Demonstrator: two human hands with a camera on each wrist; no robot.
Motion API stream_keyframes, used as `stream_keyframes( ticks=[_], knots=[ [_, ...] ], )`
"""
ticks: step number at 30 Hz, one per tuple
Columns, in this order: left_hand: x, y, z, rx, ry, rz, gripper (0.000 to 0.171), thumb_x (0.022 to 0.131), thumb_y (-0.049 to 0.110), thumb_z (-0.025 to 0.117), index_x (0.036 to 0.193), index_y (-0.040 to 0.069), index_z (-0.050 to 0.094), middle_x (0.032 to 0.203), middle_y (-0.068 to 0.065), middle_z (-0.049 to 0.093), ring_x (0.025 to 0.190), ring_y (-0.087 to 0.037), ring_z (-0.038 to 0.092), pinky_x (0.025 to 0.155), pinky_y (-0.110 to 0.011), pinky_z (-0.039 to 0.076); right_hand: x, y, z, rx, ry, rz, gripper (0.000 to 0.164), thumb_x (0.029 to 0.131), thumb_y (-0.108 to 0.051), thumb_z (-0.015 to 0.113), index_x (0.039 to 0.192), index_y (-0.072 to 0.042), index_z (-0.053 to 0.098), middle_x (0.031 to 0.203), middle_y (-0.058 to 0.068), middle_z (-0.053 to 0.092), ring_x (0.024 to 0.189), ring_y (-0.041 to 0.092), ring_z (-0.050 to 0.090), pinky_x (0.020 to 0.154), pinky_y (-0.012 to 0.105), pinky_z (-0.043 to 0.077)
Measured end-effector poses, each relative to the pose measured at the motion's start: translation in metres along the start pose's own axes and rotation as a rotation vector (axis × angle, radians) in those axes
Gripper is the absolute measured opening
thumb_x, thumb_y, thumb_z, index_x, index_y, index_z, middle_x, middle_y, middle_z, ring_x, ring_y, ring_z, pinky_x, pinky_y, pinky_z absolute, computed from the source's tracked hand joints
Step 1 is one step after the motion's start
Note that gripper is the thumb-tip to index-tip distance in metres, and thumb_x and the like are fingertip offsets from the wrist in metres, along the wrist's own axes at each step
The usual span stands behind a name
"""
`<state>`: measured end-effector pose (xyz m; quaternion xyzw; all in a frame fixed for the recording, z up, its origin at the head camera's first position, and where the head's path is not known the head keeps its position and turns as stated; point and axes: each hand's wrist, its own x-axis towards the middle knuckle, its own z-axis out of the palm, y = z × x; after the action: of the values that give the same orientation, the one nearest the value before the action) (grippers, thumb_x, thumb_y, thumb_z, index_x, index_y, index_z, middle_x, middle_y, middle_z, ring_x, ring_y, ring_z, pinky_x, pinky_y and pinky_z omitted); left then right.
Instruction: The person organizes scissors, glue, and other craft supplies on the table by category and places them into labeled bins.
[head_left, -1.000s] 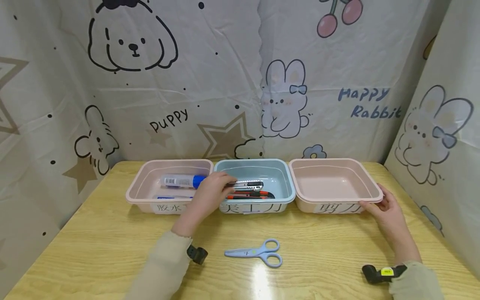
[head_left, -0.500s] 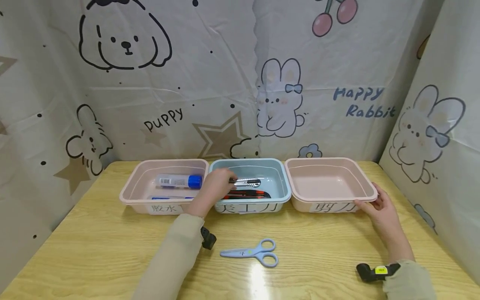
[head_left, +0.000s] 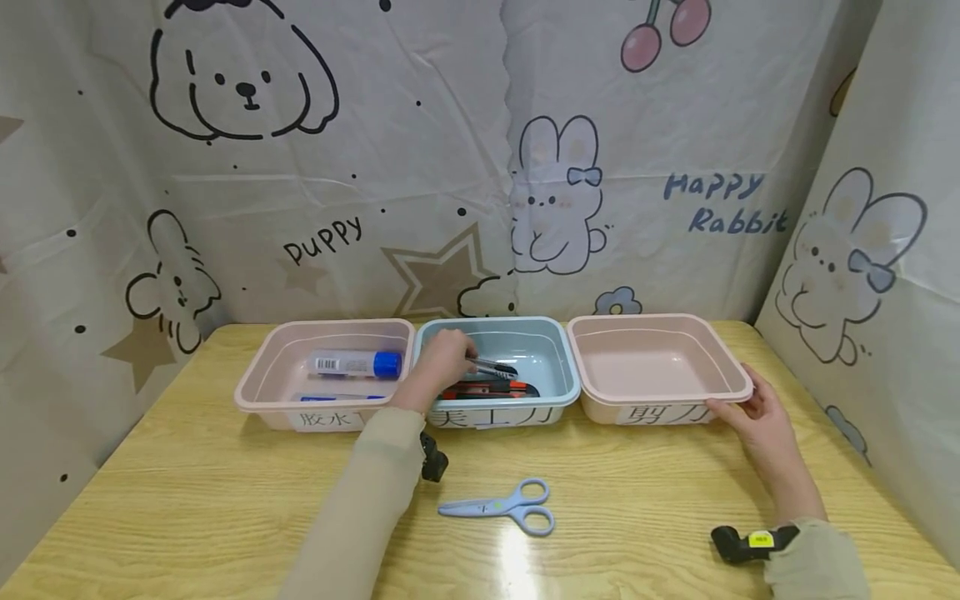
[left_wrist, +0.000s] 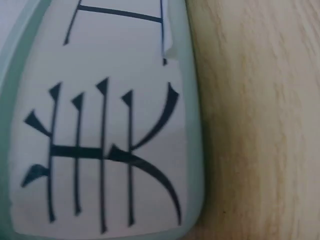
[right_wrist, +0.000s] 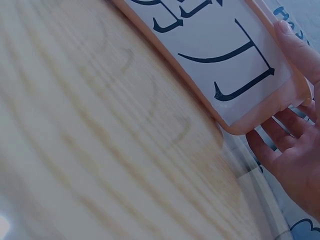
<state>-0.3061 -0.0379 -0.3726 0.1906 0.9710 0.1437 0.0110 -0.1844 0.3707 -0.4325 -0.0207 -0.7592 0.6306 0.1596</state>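
Observation:
In the head view my left hand (head_left: 446,357) reaches into the blue basket (head_left: 572,367) in the middle, pinching one end of a silver-and-black utility knife (head_left: 495,367). Its fingertips are partly hidden. Other utility knives (head_left: 498,388), red and black, lie in front of it in the same basket. The left wrist view shows only the basket's labelled front (left_wrist: 100,65). My right hand (head_left: 765,421) grips the near right corner of the right pink basket (head_left: 652,367), which holds nothing. In the right wrist view the thumb (right_wrist: 300,50) lies along the rim and the fingers curl round the end wall.
A light blue pair of scissors (head_left: 504,507) lies on the wooden table (head_left: 622,492) in front of the baskets. The left pink basket (head_left: 258,367) holds a glue bottle with a blue cap (head_left: 356,364) and another blue-and-white item (head_left: 337,398). A printed curtain (head_left: 420,167) stands behind.
My left hand has moved slightly deeper into the blue basket, and the silver utility knife has tilted. The right hand keeps its grip on the pink basket. The whole view has shifted slightly.

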Motion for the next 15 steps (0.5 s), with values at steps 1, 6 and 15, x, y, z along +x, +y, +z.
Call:
stream_keyframes(
  ticks=[1,6,15],
  knots=[
    [0.000,-0.001,0.001,-0.001,0.001,-0.007,0.018,0.080,0.018,0.070,0.096,0.011,0.072,0.095,-0.003,0.069,0.089,-0.019,0.063,0.078,-0.033,0.050,0.000,0.000,0.000,-0.015,0.001,0.004,0.078,0.083,-0.007,0.066,0.146,-0.012,0.020,0.128,-0.003,0.042,0.100,-0.006,0.045,0.078,0.002,0.037],
    [0.001,-0.002,0.003,-0.042,0.014,-0.045,0.019,0.084,0.018,0.065,0.101,0.010,0.070,0.099,-0.005,0.067,0.089,-0.020,0.062,0.078,-0.034,0.050,-0.001,0.002,-0.001,-0.061,0.006,0.023,0.078,0.083,-0.011,0.066,0.146,-0.016,0.020,0.136,0.002,0.039,0.102,-0.006,0.043,0.078,0.002,0.037],
    [-0.021,0.007,-0.012,-0.104,0.084,0.027,0.021,0.087,0.019,0.060,0.105,0.010,0.067,0.103,-0.003,0.065,0.089,-0.017,0.061,0.076,-0.033,0.051,-0.001,0.004,-0.001,-0.021,0.001,-0.005,0.077,0.082,-0.008,0.066,0.145,-0.013,0.022,0.124,-0.007,0.044,0.099,-0.007,0.045,0.078,0.002,0.038]
  ],
)
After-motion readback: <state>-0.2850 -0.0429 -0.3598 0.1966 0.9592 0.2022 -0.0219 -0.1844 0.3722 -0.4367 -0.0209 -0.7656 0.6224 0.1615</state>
